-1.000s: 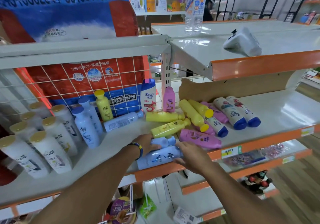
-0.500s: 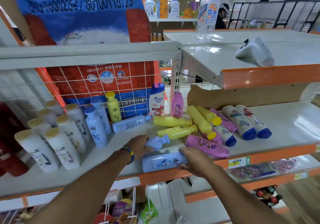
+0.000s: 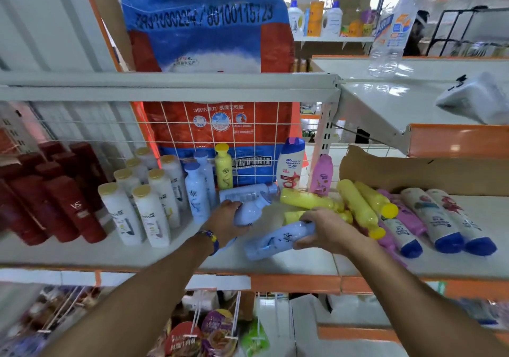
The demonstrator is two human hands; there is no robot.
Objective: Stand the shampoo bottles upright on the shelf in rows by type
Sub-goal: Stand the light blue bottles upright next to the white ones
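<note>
My left hand [image 3: 225, 222] grips a pale blue shampoo bottle [image 3: 250, 210], lifted and tilted. My right hand [image 3: 327, 230] holds another pale blue bottle [image 3: 272, 239] lying slantwise on the white shelf [image 3: 165, 257]. A third pale blue bottle [image 3: 248, 192] lies behind them. Two pale blue bottles [image 3: 196, 191] stand upright beside a standing yellow one [image 3: 223, 167]. Upright white bottles with gold caps [image 3: 150, 216] and dark red bottles [image 3: 73, 208] fill the left. To the right lie yellow bottles [image 3: 358, 205], pink ones [image 3: 407, 219] and white ones with blue caps [image 3: 438, 219].
A white and blue bottle [image 3: 290, 162] and a pink bottle [image 3: 321, 174] stand at the back by the wire grid [image 3: 176, 136]. A big blue and red sack [image 3: 203, 39] looms behind. Brown cardboard [image 3: 413, 172] sits at the back right under an upper shelf [image 3: 413, 103].
Both hands have closed round pale blue bottles and raised them off the shelf front. The view has swung left, bringing the dark red bottles into sight.
</note>
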